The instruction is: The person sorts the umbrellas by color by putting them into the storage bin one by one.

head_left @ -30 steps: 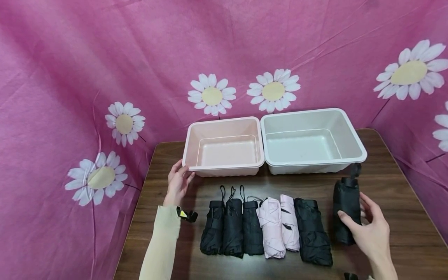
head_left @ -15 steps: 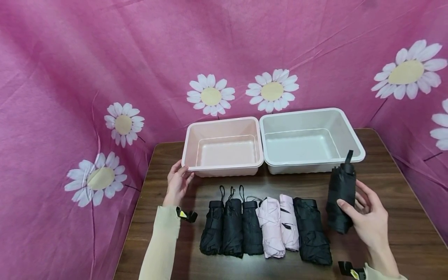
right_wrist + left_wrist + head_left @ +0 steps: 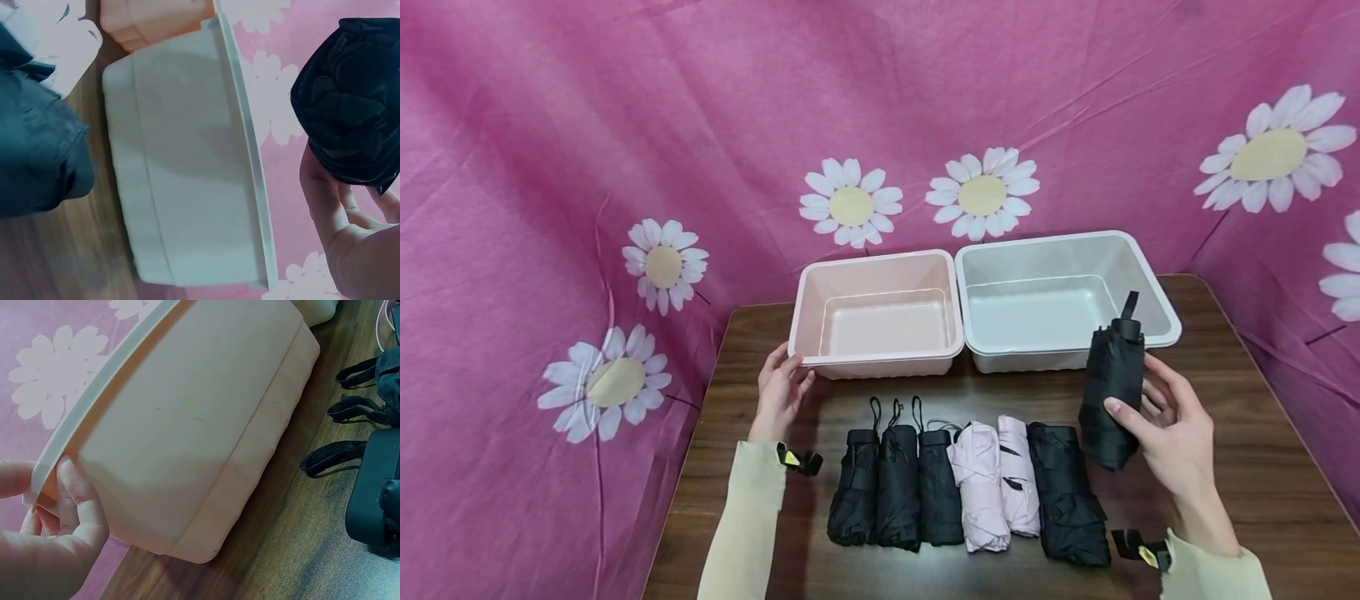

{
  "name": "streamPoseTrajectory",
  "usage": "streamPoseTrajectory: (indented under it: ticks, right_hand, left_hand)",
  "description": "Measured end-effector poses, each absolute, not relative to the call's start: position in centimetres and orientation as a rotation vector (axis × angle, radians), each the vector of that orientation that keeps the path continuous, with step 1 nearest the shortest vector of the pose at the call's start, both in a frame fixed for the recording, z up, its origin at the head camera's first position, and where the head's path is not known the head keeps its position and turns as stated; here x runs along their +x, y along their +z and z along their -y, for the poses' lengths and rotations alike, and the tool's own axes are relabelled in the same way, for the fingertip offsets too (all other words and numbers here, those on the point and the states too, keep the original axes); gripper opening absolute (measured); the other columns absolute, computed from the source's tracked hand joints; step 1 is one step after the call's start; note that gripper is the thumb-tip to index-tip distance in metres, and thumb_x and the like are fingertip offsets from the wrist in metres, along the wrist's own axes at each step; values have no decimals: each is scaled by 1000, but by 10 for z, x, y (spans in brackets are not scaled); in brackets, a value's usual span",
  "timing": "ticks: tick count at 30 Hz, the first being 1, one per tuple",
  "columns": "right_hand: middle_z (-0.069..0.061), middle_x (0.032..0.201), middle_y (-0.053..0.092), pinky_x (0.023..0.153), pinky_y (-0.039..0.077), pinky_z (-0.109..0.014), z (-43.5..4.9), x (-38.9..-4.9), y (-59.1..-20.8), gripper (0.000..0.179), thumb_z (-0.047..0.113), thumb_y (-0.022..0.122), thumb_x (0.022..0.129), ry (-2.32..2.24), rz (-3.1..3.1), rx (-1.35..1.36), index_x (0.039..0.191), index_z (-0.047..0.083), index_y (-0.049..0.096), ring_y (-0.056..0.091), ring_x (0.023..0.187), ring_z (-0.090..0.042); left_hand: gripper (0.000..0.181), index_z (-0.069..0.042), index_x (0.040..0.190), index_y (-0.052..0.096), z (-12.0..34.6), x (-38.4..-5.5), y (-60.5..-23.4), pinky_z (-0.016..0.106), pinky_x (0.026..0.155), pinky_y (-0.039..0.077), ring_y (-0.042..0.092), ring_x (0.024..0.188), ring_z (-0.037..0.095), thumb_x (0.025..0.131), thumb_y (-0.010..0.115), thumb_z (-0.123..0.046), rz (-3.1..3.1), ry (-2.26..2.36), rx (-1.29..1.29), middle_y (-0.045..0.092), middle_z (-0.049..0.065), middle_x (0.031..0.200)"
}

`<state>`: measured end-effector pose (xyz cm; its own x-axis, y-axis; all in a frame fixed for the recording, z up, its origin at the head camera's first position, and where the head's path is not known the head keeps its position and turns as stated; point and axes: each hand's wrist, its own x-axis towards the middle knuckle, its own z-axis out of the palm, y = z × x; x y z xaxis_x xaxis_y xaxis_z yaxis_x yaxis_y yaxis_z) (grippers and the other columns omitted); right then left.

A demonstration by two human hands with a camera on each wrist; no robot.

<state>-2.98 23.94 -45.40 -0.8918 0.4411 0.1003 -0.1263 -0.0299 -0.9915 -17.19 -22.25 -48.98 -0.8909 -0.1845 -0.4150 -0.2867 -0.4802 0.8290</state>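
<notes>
While the left hand (image 3: 781,390) pinches the pink bin (image 3: 880,365) at its corner, the right hand (image 3: 1180,425), gripping the black umbrella (image 3: 1108,383) midway, should lift it clear of the white bin (image 3: 1026,363) just beyond, lest the strap (image 3: 1130,305) snag.

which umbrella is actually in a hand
The black umbrella in the right hand, its short strap pointing up; the other six, four black and two pink, lie in a row on the table.
</notes>
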Motion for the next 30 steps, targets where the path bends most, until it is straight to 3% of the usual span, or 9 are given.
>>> streamPoseTrajectory:
  ticks: [10,30]
  right_hand:
    - [6,114,63,82,47,-6,-235,-49,-446,68,-23,63,75,2047,1783,-237,136,3,51,63,98,0]
    - [15,103,64,80,47,-3,-229,-91,-430,66,-9,70,79,2026,1926,-179,139,10,49,62,93,5]
  left_hand:
    - [26,-20,114,50,223,-171,-489,21,62,52,61,65,8,95,52,-2,-1570,2552,-719,58,1,93]
    - [28,-20,118,47,222,-172,-492,21,65,51,60,67,8,97,50,-1,-1573,2555,-704,59,-3,89]
